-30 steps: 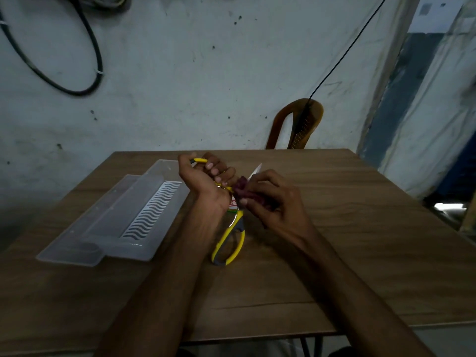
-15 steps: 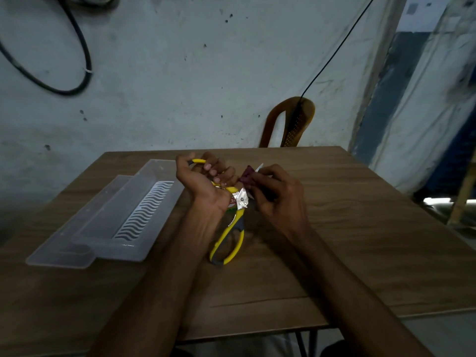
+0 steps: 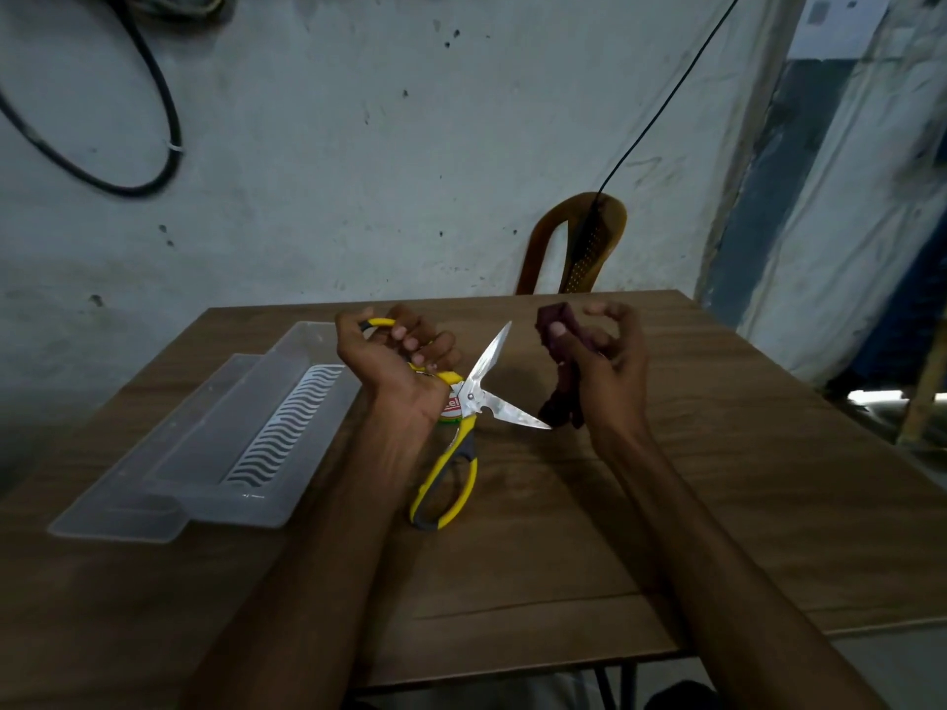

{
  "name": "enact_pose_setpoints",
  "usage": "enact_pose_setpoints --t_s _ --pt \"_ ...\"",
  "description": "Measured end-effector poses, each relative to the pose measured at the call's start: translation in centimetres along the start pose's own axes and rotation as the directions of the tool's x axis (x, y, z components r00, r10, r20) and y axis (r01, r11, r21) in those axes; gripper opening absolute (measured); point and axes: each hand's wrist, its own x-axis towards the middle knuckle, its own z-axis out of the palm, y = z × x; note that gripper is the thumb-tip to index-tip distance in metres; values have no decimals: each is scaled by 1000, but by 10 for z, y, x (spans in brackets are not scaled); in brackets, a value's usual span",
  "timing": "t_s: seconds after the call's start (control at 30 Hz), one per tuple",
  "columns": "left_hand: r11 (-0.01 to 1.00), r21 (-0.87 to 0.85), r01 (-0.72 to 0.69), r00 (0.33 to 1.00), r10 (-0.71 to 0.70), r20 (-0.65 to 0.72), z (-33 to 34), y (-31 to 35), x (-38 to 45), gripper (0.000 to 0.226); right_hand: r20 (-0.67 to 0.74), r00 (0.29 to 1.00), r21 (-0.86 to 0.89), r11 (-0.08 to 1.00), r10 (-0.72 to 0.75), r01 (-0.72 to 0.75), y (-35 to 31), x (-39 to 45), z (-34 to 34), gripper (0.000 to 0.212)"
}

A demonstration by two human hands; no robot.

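Head view. Change: half a second ago the right hand had the cloth pressed right up at the scissors' blades. Now that hand sits off to the right, apart from the upper blade, and both blades show bare and spread in a wide V. Reads as one wiping pass done. My guess is a pause to refold or re-aim before the next rub, so the cleaning is likely mid-way.

Left hand: fingers curled through the upper handle loop, gripping the scissors over the middle of the table. The lower handle loop hangs down toward the tabletop; touching or just above it, cannot tell. Right hand: thumb and curled fingers pinch the cloth, whose lower end dangles just beside the tip of the lower blade.

Materials and shapes:
- Scissors: shiny steel blades, pointed, small notch near the pivot screw. Handles are yellow plastic with grey rubbery inserts, in long oval loops. A red and green label shows at the pivot.
- Cloth: dark maroon, soft, bunched, matte.
- Table: brown wood-grain laminate, flat, with a seam across the near part.
- Plastic tray: translucent, long, rectangular, with a wavy slotted insert. It lies left of the left forearm.
- Chair: brown moulded plastic with a perforated back, behind the far edge.
- Wall cable: black and looped.
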Motion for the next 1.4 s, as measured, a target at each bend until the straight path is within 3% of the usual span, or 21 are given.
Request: enact_pose_setpoints --t_s 0.17,0.3,0.53,0.7,0.8,0.93,1.03,1.13,1.2,1.27,1.4 --pt "1000 7 -2 1000 2 10 0 2 1 29 408 905 -40 988 -119 147 -5 -21 5 11" --pt "999 35 8 1000 -8 6 0 2 0 29 551 777 -218 846 -304 486 4 -30 17 18" --pt "1000 -9 -1 999 2 43 1 1 -3 29 406 800 -285 770 -443 571 7 -27 19 22" --pt "1000 2 23 999 -23 41 3 -5 -4 31 258 841 -372 754 -476 541 14 -11 11 23" --pt "999 -7 34 999 -34 22 1 -5 -4 35 87 889 -394 805 -449 444 13 -2 6 21" --pt "998 -59 8 999 -6 41 2 -1 -4 31 -99 939 -228 926 -328 300 5 2 -6 25" --pt "998 -68 -18 999 21 48 2 2 -4 29 87 895 -260 857 -438 445 -2 -5 -8 22" --pt "998 -58 -22 998 25 54 2 2 -5 30 365 740 -206 726 -565 656 -5 -18 2 20" --pt "998 -57 -7 998 11 63 2 1 -5 35 475 663 -199 663 -579 721 1 -21 10 22" --pt "998 -58 4 997 1 78 2 -1 -4 39 494 658 -252 631 -568 734 8 -19 13 22" --pt "999 -40 34 996 -30 89 3 -6 -5 38 300 763 -348 679 -573 646 12 -9 8 22"
